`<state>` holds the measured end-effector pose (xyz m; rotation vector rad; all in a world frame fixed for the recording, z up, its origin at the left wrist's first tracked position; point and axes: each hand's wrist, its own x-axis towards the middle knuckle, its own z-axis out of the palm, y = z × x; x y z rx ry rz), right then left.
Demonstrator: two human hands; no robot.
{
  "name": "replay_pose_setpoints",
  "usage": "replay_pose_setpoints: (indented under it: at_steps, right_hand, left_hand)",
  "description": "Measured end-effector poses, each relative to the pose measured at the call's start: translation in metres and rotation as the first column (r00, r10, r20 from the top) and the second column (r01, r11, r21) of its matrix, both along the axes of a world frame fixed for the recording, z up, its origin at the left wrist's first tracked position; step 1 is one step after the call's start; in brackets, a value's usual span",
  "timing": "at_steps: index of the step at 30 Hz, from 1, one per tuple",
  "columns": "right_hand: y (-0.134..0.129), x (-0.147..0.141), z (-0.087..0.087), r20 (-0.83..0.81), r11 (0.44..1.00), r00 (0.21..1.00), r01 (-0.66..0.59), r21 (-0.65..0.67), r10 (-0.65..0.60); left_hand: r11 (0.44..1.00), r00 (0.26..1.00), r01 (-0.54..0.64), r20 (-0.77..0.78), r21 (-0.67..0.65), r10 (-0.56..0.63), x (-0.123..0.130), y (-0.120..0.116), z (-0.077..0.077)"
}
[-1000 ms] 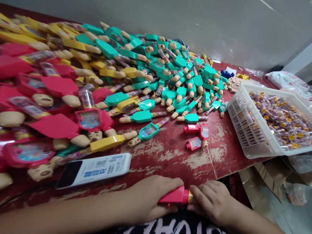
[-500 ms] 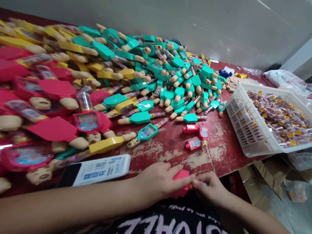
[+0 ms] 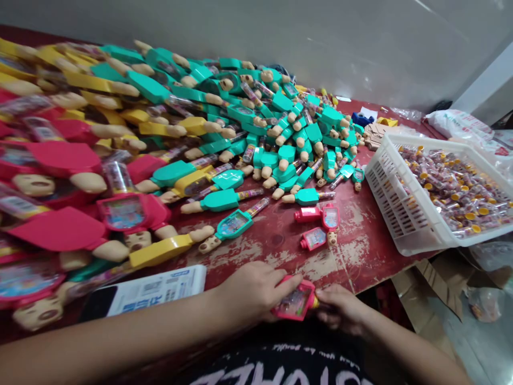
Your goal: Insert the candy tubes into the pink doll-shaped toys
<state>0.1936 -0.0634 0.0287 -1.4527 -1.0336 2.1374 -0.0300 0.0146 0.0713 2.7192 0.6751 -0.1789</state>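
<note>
On the worn red table (image 3: 332, 267), a pink toy case (image 3: 294, 300) with a clear window is held at the near edge, gripped by the curled fingers of the left hand (image 3: 250, 291) and the right hand (image 3: 340, 309).

A worn red wooden table (image 3: 280, 251) stands before a grey wall (image 3: 320, 43). A big heap of plastic toy candy holders (image 3: 240, 123) lies on the left and back part of the table. A white plastic crate (image 3: 385, 203) stands on the right side, and small wrapped candy tubes (image 3: 452, 192) lie inside it. Behind the crate is a white plastic bag (image 3: 457, 125). A flat white rectangular device (image 3: 156, 289) lies in front of the heap. Between the left hand (image 3: 250, 291) and the right hand (image 3: 340, 310), at the table's near edge, is a red plastic toy (image 3: 294, 300). Brown cardboard (image 3: 436, 283) lies below the table on the right.
</note>
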Motion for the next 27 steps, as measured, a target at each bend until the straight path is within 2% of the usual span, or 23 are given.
replay_pose_setpoints:
  at_steps: [1,2,3,5,6,7,8,9,10,11,12,13,15,16,18,19,20,21,22,23,25,26,27]
  right_hand:
    - [0.001,0.002,0.003,0.094,0.981,0.996,-0.019,0.195,0.001]
    - [0.001,0.005,0.007,0.221,0.887,0.975,-0.091,0.452,-0.012]
    - [0.001,0.008,0.013,0.353,0.693,0.934,-0.220,0.687,-0.053]
    - [-0.001,0.012,0.025,0.521,0.159,0.831,-0.497,0.853,-0.195]
    - [-0.002,0.012,0.029,0.555,-0.031,0.796,-0.578,0.816,-0.241]
    - [-0.004,0.012,0.030,0.574,-0.105,0.782,-0.609,0.786,-0.243]
    - [-0.005,0.011,0.030,0.579,-0.046,0.789,-0.599,0.799,-0.205]
    - [-0.005,0.008,0.026,0.562,0.138,0.818,-0.546,0.826,-0.126]
    - [-0.005,0.006,0.022,0.504,0.410,0.863,-0.453,0.792,-0.020]
    - [-0.004,0.003,0.016,0.396,0.687,0.915,-0.338,0.643,0.080]
    - [-0.003,0.000,0.010,0.253,0.885,0.958,-0.233,0.404,0.136]
    - [-0.001,-0.002,0.005,0.119,0.975,0.983,-0.159,0.158,0.141]
    - [0.002,-0.005,0.000,0.002,0.990,0.994,-0.109,-0.087,0.110]
    - [0.003,-0.005,0.001,0.038,0.995,0.995,-0.091,-0.044,0.092]
    - [0.004,-0.002,0.008,0.240,0.949,0.970,-0.107,0.298,0.034]
    - [0.003,0.000,0.013,0.346,0.857,0.938,-0.173,0.486,-0.007]
    - [0.002,0.001,0.017,0.424,0.741,0.904,-0.249,0.623,-0.053]
    - [0.001,0.003,0.020,0.465,0.648,0.882,-0.312,0.695,-0.074]
    - [0.000,0.004,0.020,0.474,0.620,0.879,-0.342,0.706,-0.055]
    - [-0.002,0.004,0.018,0.448,0.676,0.894,-0.331,0.658,0.001]
    - [-0.003,0.001,0.008,0.263,0.909,0.955,-0.227,0.350,0.137]
    - [-0.002,-0.001,0.002,0.123,0.977,0.978,-0.181,0.112,0.167]
    - [-0.001,-0.004,-0.004,-0.011,0.983,0.989,-0.150,-0.107,0.149]
  left_hand:
    - [0.993,0.998,-0.062,0.021,-0.101,0.064,-0.002,0.004,-0.004]
    - [0.956,0.989,-0.138,0.024,-0.258,0.149,-0.004,0.008,-0.009]
    - [0.882,0.975,-0.203,0.000,-0.425,0.224,-0.005,0.012,-0.013]
    - [0.700,0.964,-0.244,-0.088,-0.671,0.252,-0.005,0.015,-0.018]
    - [0.641,0.970,-0.233,-0.127,-0.731,0.208,-0.005,0.014,-0.019]
    - [0.615,0.975,-0.219,-0.155,-0.757,0.156,-0.003,0.012,-0.020]
    - [0.616,0.976,-0.217,-0.176,-0.758,0.127,-0.002,0.009,-0.020]
    - [0.621,0.973,-0.230,-0.187,-0.749,0.135,-0.002,0.005,-0.019]
    - [0.663,0.973,-0.230,-0.166,-0.712,0.159,-0.002,0.002,-0.019]
    - [0.754,0.978,-0.204,-0.101,-0.624,0.181,-0.003,-0.001,-0.019]
    - [0.870,0.985,-0.150,0.005,-0.470,0.172,-0.005,-0.003,-0.020]
    - [0.964,0.986,-0.078,0.126,-0.254,0.113,-0.007,-0.005,-0.022]
    - [0.987,0.957,0.026,0.282,0.158,-0.070,-0.012,-0.004,-0.025]
    - [0.978,0.948,0.023,0.307,0.205,-0.087,-0.014,-0.002,-0.026]
    - [0.985,0.968,-0.072,0.229,-0.158,0.107,-0.014,0.001,-0.024]
    - [0.897,0.975,-0.133,0.107,-0.422,0.195,-0.014,0.003,-0.021]
    - [0.756,0.975,-0.184,-0.022,-0.629,0.219,-0.012,0.004,-0.017]
    - [0.625,0.974,-0.212,-0.114,-0.751,0.193,-0.010,0.005,-0.014]
    - [0.547,0.973,-0.226,-0.160,-0.806,0.167,-0.008,0.005,-0.012]
    - [0.569,0.976,-0.212,-0.147,-0.794,0.159,-0.007,0.004,-0.010]
    - [0.815,0.989,-0.114,0.015,-0.568,0.148,-0.006,0.001,-0.012]
    - [0.945,0.989,-0.038,0.121,-0.325,0.082,-0.008,0.001,-0.015]
    - [0.999,0.980,0.039,0.197,-0.024,-0.034,-0.011,0.001,-0.019]
